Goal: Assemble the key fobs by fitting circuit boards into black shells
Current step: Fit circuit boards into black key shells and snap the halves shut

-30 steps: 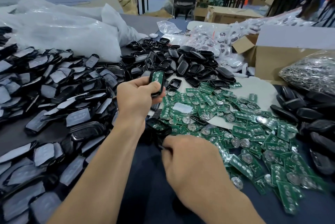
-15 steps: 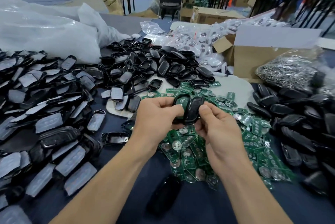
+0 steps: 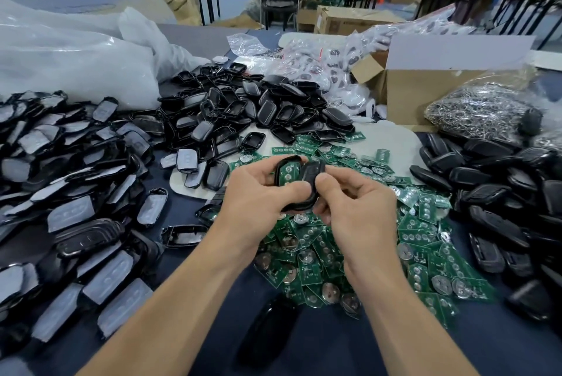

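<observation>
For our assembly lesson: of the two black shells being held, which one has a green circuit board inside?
The shell in the left hand: a green board fills its open face. The other shell, in the right hand, shows only black.

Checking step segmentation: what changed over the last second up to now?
The right hand rose from the table, gripping a black plastic shell half, and met the left hand. Left hand still holds the black shell carrying the green circuit board; loose board pile unchanged.
</observation>
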